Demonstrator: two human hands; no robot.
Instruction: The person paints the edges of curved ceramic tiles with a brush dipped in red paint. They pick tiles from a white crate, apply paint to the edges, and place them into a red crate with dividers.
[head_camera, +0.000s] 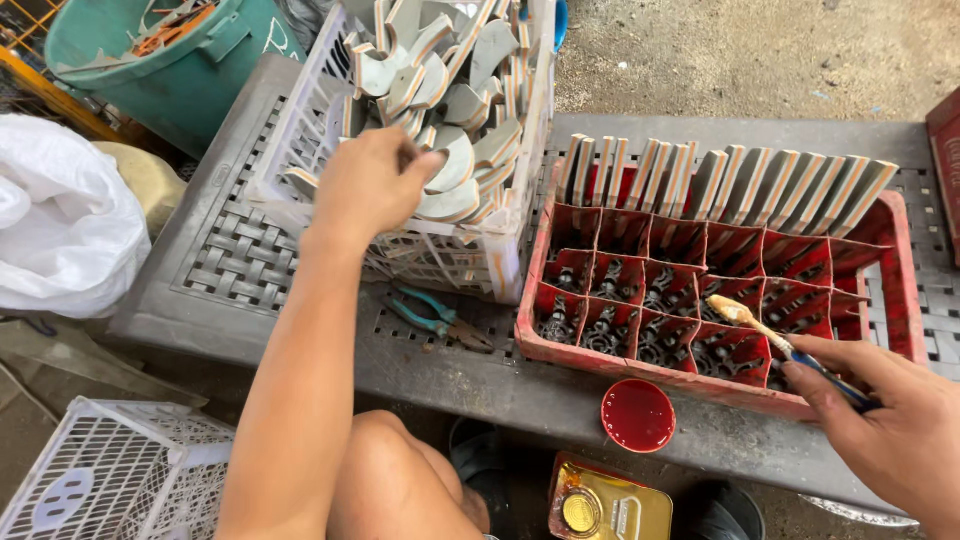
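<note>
My left hand reaches into a white plastic crate heaped with grey curved pieces, fingers closing on one piece at the pile's edge. My right hand holds a small brush with a blue handle and glue-coloured bristles, hovering over a red divided crate. A row of flat grey pieces stands on edge along the red crate's far side. Dark metal parts lie in the red crate's compartments.
A red lid of red liquid sits on the grey plastic table near its front edge. Teal-handled pliers lie between the crates. Below are a yellow tin, a white basket, a white sack and a green bucket.
</note>
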